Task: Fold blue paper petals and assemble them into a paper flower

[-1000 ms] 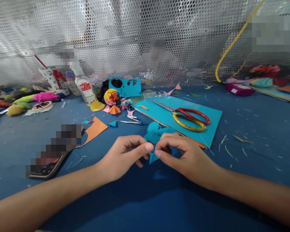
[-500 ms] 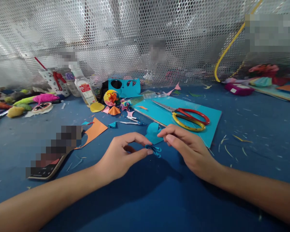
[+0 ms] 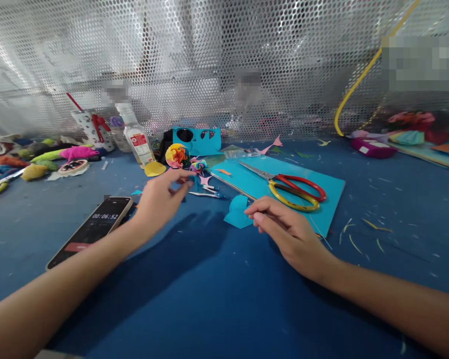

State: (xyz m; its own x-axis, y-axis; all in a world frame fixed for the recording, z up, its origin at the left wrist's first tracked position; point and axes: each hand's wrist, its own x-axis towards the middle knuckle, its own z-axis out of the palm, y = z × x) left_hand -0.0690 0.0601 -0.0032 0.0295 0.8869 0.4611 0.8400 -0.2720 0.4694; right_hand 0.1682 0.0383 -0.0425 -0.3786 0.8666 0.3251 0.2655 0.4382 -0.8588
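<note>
My left hand reaches over the table beside the small paper pieces, thumb and index finger pinched. A blurred bit of blue paper shows at its fingertips; its curls cannot be made out. My right hand hovers with fingers curled together at the edge of some blue paper circles; whether something thin is between its fingertips is hidden. Past the left fingertips sit a ruffled yellow-and-orange paper flower and a smaller multicoloured rolled one.
Scissors with red and yellow handles lie on a blue paper sheet. A phone showing a timer rests under my left forearm. Behind are a glue bottle, a yellow paper disc and a cut-out blue sheet.
My left hand has moved away and to the left, from beside my right hand to the small paper pieces, carrying the curled blue paper. My right hand has barely moved.
</note>
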